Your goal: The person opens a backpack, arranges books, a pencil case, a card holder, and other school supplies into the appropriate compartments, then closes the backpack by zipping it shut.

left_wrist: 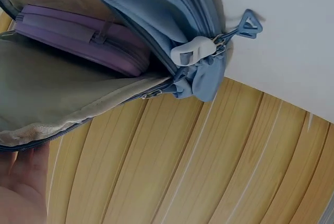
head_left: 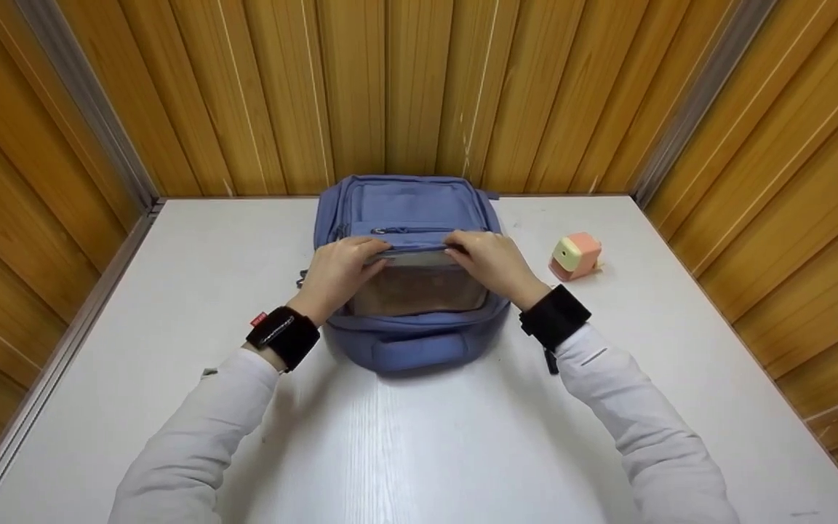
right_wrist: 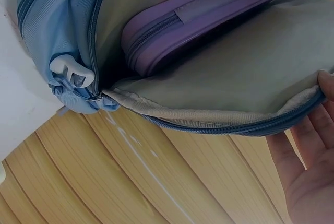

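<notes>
A blue backpack [head_left: 419,353] lies on the white table, its carry handle toward the person. The left hand [head_left: 335,273] and the right hand [head_left: 492,262] pinch the zippered edge of its opened compartment at two spots and hold that flap up. Between the hands, the pale lining shows in the head view. Inside the compartment, both wrist views show a purple zippered case [left_wrist: 83,36], also visible as a purple case [right_wrist: 193,20] from the right. In the right wrist view, the thumb lies inside the flap edge and the fingers outside.
A pink and yellow pencil sharpener [head_left: 575,256] stands on the table to the right of the backpack. Wood-patterned panels [head_left: 419,94] rise behind and at both sides of the white table [head_left: 419,444]. Zipper pulls [left_wrist: 250,24] hang from the bag's side.
</notes>
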### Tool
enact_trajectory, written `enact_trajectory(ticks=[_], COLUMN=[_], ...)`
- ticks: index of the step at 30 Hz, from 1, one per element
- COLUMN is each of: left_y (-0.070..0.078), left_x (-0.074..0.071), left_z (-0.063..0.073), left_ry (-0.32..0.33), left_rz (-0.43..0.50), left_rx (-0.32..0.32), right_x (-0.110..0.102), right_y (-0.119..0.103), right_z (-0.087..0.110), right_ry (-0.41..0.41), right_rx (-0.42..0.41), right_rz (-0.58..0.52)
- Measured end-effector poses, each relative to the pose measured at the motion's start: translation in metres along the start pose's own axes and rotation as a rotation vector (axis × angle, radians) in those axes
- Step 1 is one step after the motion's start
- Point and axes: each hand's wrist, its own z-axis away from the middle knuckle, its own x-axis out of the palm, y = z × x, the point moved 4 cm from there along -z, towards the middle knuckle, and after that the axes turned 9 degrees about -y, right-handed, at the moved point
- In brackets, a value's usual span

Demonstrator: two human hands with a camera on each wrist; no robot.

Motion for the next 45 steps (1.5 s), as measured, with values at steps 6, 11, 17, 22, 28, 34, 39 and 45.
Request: enact_trajectory(ticks=[6,11,17,22,28,34,39,45], left_y=[0.001,0.0,0.0,0.0,0.001,0.0,0.001,0.001], left_x=[-0.003,-0.003,-0.004,-0.006,-0.005,-0.005,-0.005,-0.006], left_z=[-0.007,-0.009,-0.011,-0.011,-0.012,-0.012,-0.012,-0.011], left_ry=[0.019,0.035,0.055,0.056,0.054,0.065,0.073,0.063], left_rz=[0.006,0.024,0.03,0.024,0.032,0.032,0.024,0.024], left_rx=[-0.063,-0.078,-0.086,-0.1,-0.106,-0.114,-0.115,-0.115], right_x=[0.004,0.008,0.011,0.019,0.029,0.036,0.036,0.042], right_y=[0.005,0.015,0.044,0.083,0.136,0.175,0.199,0.221], right_z=[0.004,0.015,0.041,0.066,0.097,0.114,0.118,0.121], right_ry=[0.016,0.07,0.189,0.221,0.221,0.171,0.193,0.184], right_rx=[0.004,-0.067,-0.08,0.124,0.433,0.647,0.782,0.92], right_rz=[-0.014,-0.049,-0.089,-0.176,-0.285,-0.246,-0.296,-0.39])
